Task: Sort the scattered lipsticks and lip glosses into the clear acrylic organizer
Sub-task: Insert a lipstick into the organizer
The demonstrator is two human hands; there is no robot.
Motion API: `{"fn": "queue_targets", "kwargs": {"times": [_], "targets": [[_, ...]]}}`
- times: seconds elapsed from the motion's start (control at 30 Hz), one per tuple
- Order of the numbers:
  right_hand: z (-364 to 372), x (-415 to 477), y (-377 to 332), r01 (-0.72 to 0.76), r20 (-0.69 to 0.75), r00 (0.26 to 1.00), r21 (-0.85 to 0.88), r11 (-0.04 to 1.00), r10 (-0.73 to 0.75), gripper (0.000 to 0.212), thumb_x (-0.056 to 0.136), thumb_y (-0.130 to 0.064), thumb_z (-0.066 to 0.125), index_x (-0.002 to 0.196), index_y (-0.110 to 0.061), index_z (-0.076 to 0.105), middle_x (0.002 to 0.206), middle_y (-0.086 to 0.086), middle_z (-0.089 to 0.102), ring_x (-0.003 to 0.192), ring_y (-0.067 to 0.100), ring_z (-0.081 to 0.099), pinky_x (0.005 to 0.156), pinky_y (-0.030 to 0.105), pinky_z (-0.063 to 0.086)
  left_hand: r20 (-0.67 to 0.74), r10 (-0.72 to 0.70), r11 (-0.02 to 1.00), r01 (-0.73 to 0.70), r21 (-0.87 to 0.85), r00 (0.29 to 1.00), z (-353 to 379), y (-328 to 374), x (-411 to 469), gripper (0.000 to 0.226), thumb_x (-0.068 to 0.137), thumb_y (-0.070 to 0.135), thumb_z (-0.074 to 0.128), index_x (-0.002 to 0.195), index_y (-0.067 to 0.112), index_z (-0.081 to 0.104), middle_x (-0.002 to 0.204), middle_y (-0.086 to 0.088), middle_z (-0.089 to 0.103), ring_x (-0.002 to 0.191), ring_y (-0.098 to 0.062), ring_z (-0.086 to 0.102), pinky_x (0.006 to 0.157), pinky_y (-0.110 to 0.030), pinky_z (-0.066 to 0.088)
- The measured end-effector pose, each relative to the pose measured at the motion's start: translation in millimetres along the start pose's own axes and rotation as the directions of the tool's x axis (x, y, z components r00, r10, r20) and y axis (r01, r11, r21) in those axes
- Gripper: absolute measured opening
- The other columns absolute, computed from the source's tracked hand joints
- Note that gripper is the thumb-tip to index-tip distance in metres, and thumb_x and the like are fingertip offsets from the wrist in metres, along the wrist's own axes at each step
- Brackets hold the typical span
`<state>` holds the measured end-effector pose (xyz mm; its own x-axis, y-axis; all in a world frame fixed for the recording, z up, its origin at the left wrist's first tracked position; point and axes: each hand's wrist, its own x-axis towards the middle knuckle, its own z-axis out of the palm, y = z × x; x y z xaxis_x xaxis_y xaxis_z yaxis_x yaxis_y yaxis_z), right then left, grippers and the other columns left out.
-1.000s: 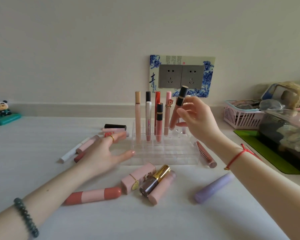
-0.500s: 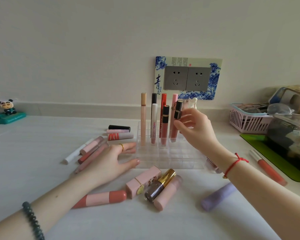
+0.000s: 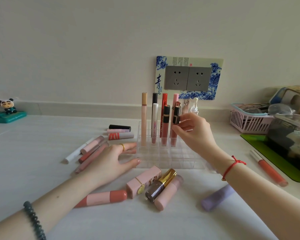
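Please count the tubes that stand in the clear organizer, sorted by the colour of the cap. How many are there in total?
Black cap: 3
Beige cap: 1
White cap: 1
Red cap: 1
Pink cap: 1
Total: 7, counting the black-capped tube that the right hand pinches.

A home vanity — wall socket (image 3: 188,77), panda figurine (image 3: 7,105) (pink basket (image 3: 249,122) too).

Bright, soft even light, no glare rly, can't tell the src. Shadows v faint, just a soft smudge on the table (image 3: 42,179) by the purple tube (image 3: 216,198). Wide-angle stretches the edges, whole pic's a bit soft, esp far right.
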<state>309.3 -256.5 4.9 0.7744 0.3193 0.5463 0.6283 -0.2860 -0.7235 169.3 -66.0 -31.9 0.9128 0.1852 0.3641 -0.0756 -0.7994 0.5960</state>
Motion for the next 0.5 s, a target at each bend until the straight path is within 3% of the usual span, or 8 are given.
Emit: {"fn": "queue_targets", "kwargs": {"times": [0.3,0.5], "targets": [[0.0,2.0,0.3,0.01,0.011,1.0,-0.057,0.998,-0.009,0.022,0.079,-0.018,0.068,0.1,-0.016,0.064,0.077,-0.009,0.065,0.072,0.004,0.063,0.065,0.011,0.047,-0.026,0.011,1.0,-0.011,0.019,1.0,-0.2,0.5,-0.8,0.059,0.079,0.042,0.064,0.132,0.026,0.045,0.127,0.014,0.055,0.101,0.013,0.041,0.068,0.012,0.024],[-0.4,2.7,0.5,0.002,0.019,1.0,-0.063,0.998,-0.001,0.024,0.079,-0.018,0.068,0.102,-0.014,0.064,0.079,-0.006,0.066,0.072,0.005,0.063,0.066,0.012,0.047,-0.031,0.021,1.0,-0.021,0.019,0.999,-0.8,1.3,-2.3,0.059,0.079,0.04,0.064,0.133,0.025,0.045,0.128,0.012,0.055,0.102,0.011,0.041,0.07,0.009,0.026]]}}
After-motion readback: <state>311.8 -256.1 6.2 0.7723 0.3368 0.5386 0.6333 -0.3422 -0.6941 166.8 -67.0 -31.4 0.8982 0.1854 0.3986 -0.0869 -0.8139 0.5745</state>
